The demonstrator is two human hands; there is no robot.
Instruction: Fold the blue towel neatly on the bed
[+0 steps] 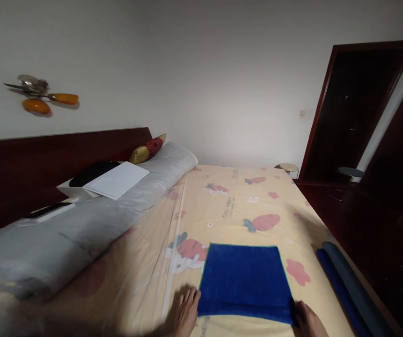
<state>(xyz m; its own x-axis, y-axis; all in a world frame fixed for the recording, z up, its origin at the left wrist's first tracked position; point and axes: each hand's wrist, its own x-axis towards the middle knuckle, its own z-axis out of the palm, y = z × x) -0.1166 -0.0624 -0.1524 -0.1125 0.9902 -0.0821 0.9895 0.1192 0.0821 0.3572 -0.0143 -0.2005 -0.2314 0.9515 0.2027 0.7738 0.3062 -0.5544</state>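
Observation:
A dark blue towel (245,278) lies flat on the bed's yellow patterned sheet (229,206), with its near edge folded over. My left hand (183,311) rests at the towel's near left corner, fingers on the edge. At the near right corner, my right hand (308,320) grips the folded edge. Both hands are partly cut off by the bottom of the frame.
A long grey bolster (92,220) runs along the dark headboard (29,164), carrying a white paper (117,180), a black item and a small red-gold pillow (148,149). Rolled blue-grey mats (348,285) lie at the bed's right edge. A dark doorway (355,107) stands far right.

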